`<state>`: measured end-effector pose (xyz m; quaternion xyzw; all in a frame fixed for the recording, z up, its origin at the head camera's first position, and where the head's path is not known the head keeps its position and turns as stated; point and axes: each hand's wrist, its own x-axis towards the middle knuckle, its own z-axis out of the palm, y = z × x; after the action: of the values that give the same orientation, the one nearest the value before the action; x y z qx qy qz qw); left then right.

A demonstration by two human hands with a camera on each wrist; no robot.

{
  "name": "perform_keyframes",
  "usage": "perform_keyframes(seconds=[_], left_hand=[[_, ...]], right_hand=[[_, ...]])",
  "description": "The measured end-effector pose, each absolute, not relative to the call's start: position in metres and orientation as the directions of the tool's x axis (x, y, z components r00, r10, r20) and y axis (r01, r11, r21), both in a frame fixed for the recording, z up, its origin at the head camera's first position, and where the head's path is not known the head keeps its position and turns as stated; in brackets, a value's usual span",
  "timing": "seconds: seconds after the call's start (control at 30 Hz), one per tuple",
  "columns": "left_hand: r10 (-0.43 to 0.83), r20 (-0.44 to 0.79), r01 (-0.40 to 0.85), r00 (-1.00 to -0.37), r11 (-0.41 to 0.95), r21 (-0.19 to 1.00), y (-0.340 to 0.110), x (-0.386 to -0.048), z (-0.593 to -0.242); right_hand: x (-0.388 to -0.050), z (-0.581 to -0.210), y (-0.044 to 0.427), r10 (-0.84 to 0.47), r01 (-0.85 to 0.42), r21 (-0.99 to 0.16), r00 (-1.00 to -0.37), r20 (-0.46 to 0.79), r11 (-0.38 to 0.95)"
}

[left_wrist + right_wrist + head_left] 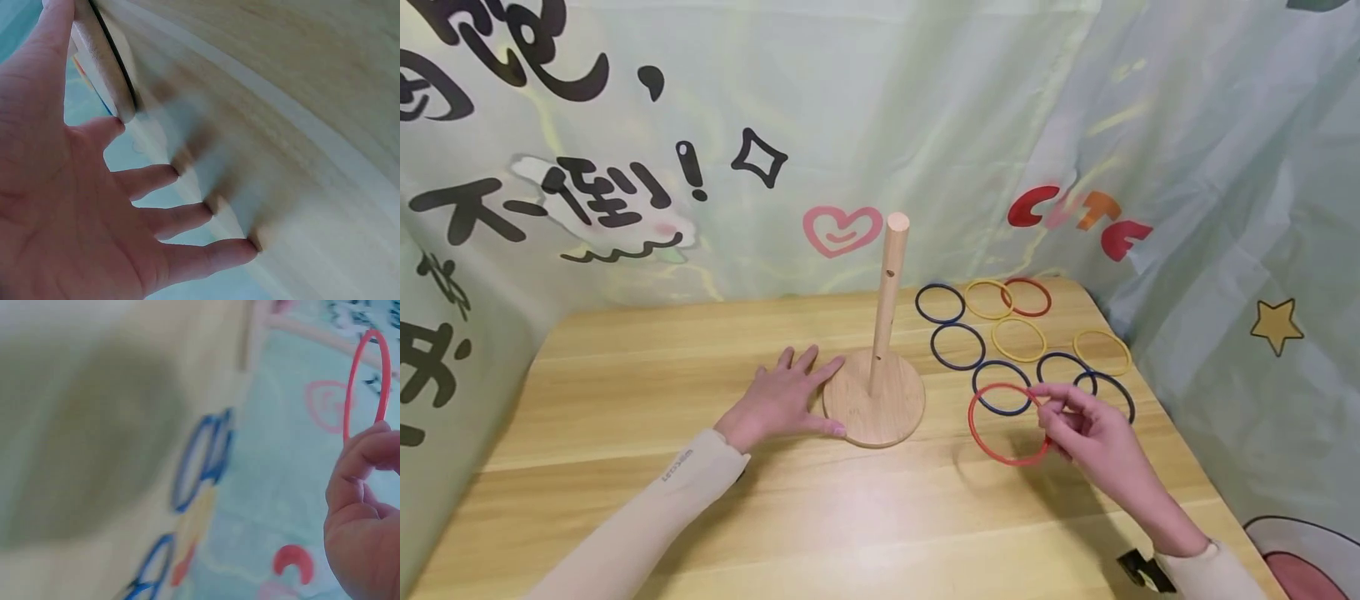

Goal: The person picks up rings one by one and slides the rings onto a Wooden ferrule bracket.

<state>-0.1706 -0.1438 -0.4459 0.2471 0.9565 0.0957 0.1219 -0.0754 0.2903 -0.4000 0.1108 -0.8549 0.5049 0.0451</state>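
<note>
A wooden peg stand, with an upright dowel (887,300) on a round base (880,417), stands on the table. My left hand (782,396) lies at the base's left side with fingers spread; its thumb and index finger touch the rim. In the left wrist view the other fingertips of that hand (106,200) rest on the tabletop. My right hand (1093,437) pinches a red ring (973,429) by its right side, lifted above the table to the right of the stand. In the right wrist view the red ring (348,394) stands up from the fingers.
Several blue, yellow and red rings lie on the right of the wooden table (647,375), some overlapping, including a blue ring (958,367), a yellow ring (1018,360) and a red ring (1037,313). A printed curtain (940,108) hangs behind and at both sides.
</note>
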Motion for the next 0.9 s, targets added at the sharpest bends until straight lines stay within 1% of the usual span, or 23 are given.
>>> perform_keyframes(seconds=[0.1,0.23,0.37,0.6,0.67,0.9], left_hand=[[0.491,-0.193,0.444,-0.85,0.863,0.241,-0.144,-0.169,-0.447],[0.498,-0.195,0.453,-0.845,0.86,0.235,-0.144,-0.168,-0.448],[0.502,-0.188,0.458,-0.844,0.857,0.236,-0.144,-0.169,-0.448],[0.5,-0.198,0.452,-0.843,0.858,0.243,-0.144,-0.173,-0.443],[0.505,-0.197,0.457,-0.841,0.856,0.243,-0.144,-0.173,-0.442],[0.515,-0.21,0.457,-0.831,0.848,0.269,-0.145,-0.172,-0.439]], right_hand=[[-0.079,-0.38,0.278,-0.132,-0.273,-0.886,-0.962,0.241,0.375],[-0.082,-0.356,0.259,-0.067,-0.28,-0.932,-0.96,0.272,0.232],[-0.088,-0.335,0.244,-0.016,-0.314,-0.943,-0.949,0.314,0.106],[-0.104,-0.303,0.222,0.03,-0.416,-0.909,-0.909,0.417,0.018],[-0.107,-0.295,0.216,0.038,-0.434,-0.901,-0.9,0.433,0.0],[-0.125,-0.274,0.195,0.034,-0.463,-0.877,-0.886,0.462,-0.13]])
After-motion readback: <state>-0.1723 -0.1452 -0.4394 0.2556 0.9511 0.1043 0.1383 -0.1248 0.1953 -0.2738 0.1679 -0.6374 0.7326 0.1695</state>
